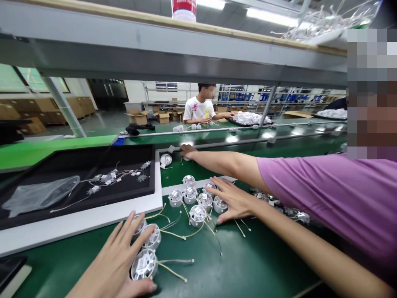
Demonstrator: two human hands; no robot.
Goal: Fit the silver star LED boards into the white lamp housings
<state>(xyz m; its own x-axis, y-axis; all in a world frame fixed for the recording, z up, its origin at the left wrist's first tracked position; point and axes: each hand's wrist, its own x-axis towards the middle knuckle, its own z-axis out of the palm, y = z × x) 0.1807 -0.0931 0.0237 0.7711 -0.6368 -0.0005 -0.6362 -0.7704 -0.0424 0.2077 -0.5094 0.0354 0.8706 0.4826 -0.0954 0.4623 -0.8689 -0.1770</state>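
Note:
My left hand is open, its spread fingers reaching over and beside three round white housings at the lower left. The nearest round housing holds a silver star-shaped plate with a white label; thin leads with small plugs trail from it to the right. My fingers partly cover the other two. My right hand, also open with fingers apart, rests against the right side of a cluster of similar housings in the middle of the green bench. Its fingers touch the housings at the cluster's right edge.
A white-edged tray with black lining holds loose wired star plates and a plastic bag. A co-worker's purple-sleeved arm crosses from the right, hand at the far rail. Another person works beyond. A shelf spans overhead.

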